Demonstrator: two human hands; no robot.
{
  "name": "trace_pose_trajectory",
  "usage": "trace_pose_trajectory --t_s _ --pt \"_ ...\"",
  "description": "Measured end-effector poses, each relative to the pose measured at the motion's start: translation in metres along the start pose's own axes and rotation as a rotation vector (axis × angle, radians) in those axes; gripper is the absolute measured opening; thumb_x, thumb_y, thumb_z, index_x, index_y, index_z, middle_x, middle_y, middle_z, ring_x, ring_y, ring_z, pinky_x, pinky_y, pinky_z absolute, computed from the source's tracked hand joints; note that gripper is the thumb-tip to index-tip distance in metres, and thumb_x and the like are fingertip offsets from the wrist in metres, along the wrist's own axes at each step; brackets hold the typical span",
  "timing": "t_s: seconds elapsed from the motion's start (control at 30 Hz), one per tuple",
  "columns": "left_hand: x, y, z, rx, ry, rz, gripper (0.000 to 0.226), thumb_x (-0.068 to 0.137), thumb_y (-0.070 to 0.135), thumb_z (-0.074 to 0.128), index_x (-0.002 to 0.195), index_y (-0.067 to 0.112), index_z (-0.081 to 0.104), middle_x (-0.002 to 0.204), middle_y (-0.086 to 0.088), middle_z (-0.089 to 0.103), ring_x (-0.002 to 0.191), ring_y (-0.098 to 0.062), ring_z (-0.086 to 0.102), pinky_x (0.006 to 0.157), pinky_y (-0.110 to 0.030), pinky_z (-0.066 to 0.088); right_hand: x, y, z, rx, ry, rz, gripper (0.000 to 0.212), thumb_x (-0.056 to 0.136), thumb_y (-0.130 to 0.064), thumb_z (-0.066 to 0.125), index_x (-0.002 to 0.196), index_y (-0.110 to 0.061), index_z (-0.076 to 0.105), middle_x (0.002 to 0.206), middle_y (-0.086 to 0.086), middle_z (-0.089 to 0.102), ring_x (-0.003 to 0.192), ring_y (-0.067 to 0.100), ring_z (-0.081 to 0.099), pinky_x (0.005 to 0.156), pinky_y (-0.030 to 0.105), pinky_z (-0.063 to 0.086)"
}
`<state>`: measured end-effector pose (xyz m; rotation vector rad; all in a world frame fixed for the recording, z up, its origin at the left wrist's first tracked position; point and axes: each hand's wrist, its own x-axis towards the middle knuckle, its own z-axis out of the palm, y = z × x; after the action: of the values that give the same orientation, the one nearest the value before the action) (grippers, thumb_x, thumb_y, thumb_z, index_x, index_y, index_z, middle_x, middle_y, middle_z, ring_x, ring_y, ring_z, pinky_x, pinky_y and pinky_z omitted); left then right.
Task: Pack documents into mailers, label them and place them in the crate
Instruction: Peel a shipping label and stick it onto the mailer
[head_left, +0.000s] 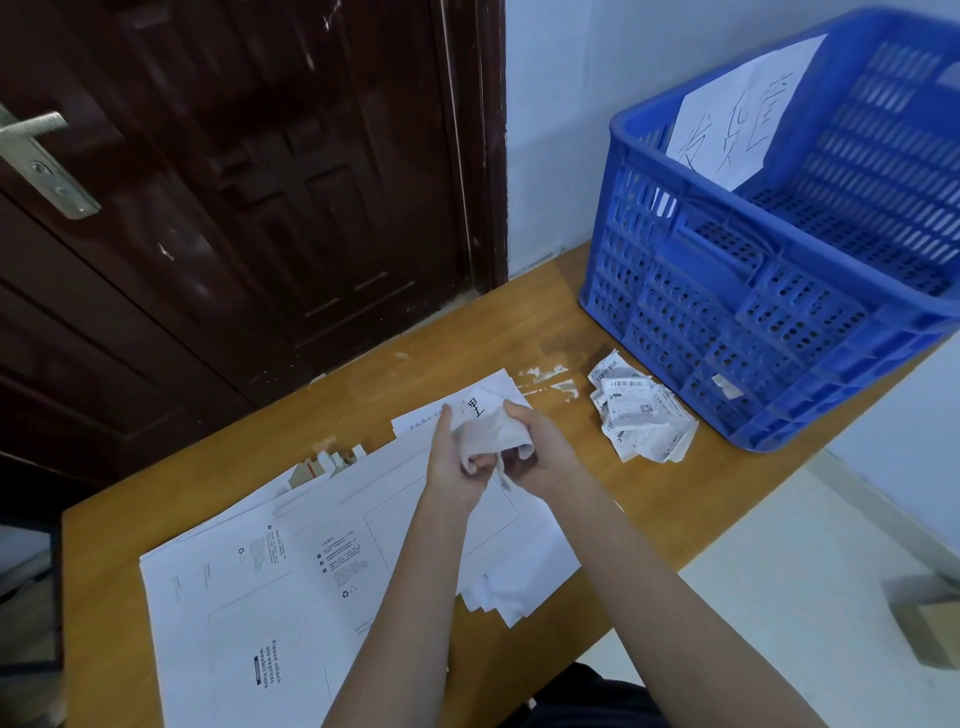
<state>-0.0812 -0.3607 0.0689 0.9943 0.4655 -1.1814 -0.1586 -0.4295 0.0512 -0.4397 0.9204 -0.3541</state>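
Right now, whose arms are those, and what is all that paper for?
They belong to a person wearing a camera on the head, so you look down as they do. There is no robot. The left hand and right hand together hold a crumpled piece of paper, fingers curled round it. On the wooden table lie flat white mailers, and a pile of crumpled labels sits beside the blue crate. A handwritten sheet leans inside the crate.

Soft, even light — wide-angle bending and blur at edges.
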Motion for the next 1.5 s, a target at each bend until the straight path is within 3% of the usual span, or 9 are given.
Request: trace_pose_trajectory --t_s 0.13,0.23,0.43,0.6,0.87,1.03,1.23,1.4,1.5 --pt "0.005 -0.001 -0.010 0.014 -0.086 0.027 0.059 0.080 0.064 0.052 0.096 0.008 0.061 0.071 -0.006 0.053 0.056 -0.019 0.048 0.054 -0.024 0.036 0.001 -0.004 0.005 -0.189 0.257 -0.068 0.029 0.089 -0.036 0.061 0.078 -0.010 0.056 0.062 0.005 0.051 0.047 0.015 0.043 0.045 0.022 0.037" --pt "0.003 -0.006 -0.007 0.208 -0.034 0.069 0.054 0.073 0.066 0.063 0.081 0.013 0.061 0.058 0.000 0.051 0.049 -0.014 0.045 0.050 -0.022 0.033 0.005 -0.002 0.010 -0.293 0.382 -0.131 0.039 0.087 -0.043 0.062 0.069 -0.010 0.051 0.062 0.004 0.047 0.052 0.016 0.041 0.052 0.024 0.036" --pt "0.003 -0.009 0.002 0.449 0.143 0.218 0.021 0.084 0.039 0.069 0.084 0.018 0.065 0.083 -0.005 0.063 0.078 -0.017 0.059 0.074 -0.029 0.049 0.007 0.000 0.011 -0.439 0.385 -0.254 0.043 0.087 -0.043 0.064 0.062 -0.012 0.048 0.062 0.004 0.051 0.055 0.016 0.049 0.052 0.024 0.039" --pt "-0.004 0.002 0.002 0.187 -0.103 0.163 0.018 0.095 0.022 0.055 0.083 0.008 0.055 0.059 -0.002 0.044 0.050 -0.011 0.041 0.049 -0.017 0.041 -0.001 -0.008 0.004 -0.068 0.139 -0.046 0.028 0.087 -0.035 0.067 0.082 -0.009 0.059 0.059 0.002 0.055 0.045 0.011 0.051 0.047 0.020 0.043" --pt "-0.001 0.000 -0.001 -0.178 -0.148 0.052 0.021 0.093 0.013 0.057 0.074 0.011 0.047 0.047 0.003 0.031 0.036 -0.006 0.031 0.044 -0.014 0.041 0.000 0.001 -0.002 0.443 -0.012 0.120 0.016 0.082 -0.016 0.074 0.090 -0.010 0.062 0.067 0.002 0.064 0.052 0.011 0.061 0.048 0.020 0.052" --pt "0.001 0.000 -0.009 0.107 -0.135 0.139 0.011 0.091 0.016 0.056 0.087 0.006 0.056 0.066 -0.004 0.048 0.047 -0.012 0.042 0.047 -0.020 0.039 -0.003 -0.004 -0.010 0.087 -0.084 -0.023 0.021 0.088 -0.032 0.063 0.087 -0.011 0.060 0.066 0.005 0.061 0.051 0.016 0.058 0.044 0.022 0.042" --pt "0.003 0.000 -0.029 0.189 -0.093 0.155 0.014 0.090 0.022 0.060 0.099 0.011 0.065 0.095 -0.006 0.065 0.089 -0.019 0.061 0.083 -0.029 0.048 0.002 -0.005 -0.013 -0.332 0.015 -0.111 0.054 0.080 -0.052 0.068 0.110 -0.007 0.067 0.088 0.003 0.068 0.081 0.017 0.064 0.068 0.025 0.049" --pt "-0.008 -0.006 -0.035 -0.210 -0.180 0.069 0.057 0.081 0.056 0.060 0.107 0.005 0.063 0.100 -0.011 0.067 0.099 -0.026 0.061 0.094 -0.031 0.047 0.004 -0.001 -0.005 -0.400 0.219 -0.240 0.029 0.086 -0.038 0.067 0.088 -0.012 0.054 0.079 0.003 0.059 0.071 0.016 0.053 0.062 0.024 0.039" --pt "-0.007 -0.017 -0.028 -0.029 -0.196 0.100 0.074 0.069 0.068 0.059 0.112 0.009 0.064 0.108 -0.009 0.064 0.106 -0.023 0.056 0.106 -0.033 0.036 0.007 0.008 0.006 -0.353 0.262 -0.257 0.046 0.085 -0.046 0.065 0.105 -0.006 0.054 0.100 0.011 0.064 0.089 0.024 0.061 0.067 0.027 0.045"
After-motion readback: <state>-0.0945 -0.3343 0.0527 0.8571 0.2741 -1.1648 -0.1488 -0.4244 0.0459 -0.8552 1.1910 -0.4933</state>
